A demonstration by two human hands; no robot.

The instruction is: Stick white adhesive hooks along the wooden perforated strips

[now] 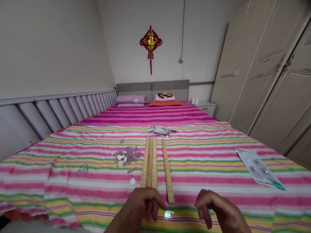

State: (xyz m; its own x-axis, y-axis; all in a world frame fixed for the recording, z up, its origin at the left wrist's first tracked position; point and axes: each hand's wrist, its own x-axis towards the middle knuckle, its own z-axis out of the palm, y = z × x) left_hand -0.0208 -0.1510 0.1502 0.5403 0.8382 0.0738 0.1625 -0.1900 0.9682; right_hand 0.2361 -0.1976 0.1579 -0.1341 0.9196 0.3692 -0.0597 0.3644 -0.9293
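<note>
Left hand and right hand, half-curled, nothing visibly held, flank a small shiny piece at the left hand's three o'clock, probably best pinched lightly by its edges, clear of the wooden strip at its twelve.

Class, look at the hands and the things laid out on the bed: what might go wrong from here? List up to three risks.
1. The small shiny item lies near the left hand and might be knocked aside.
2. The loose little pieces could scatter if the striped sheet gets tugged.
3. The separate perforated strip ends close to the left fingertips, so a careless sweep may shift it.
</note>
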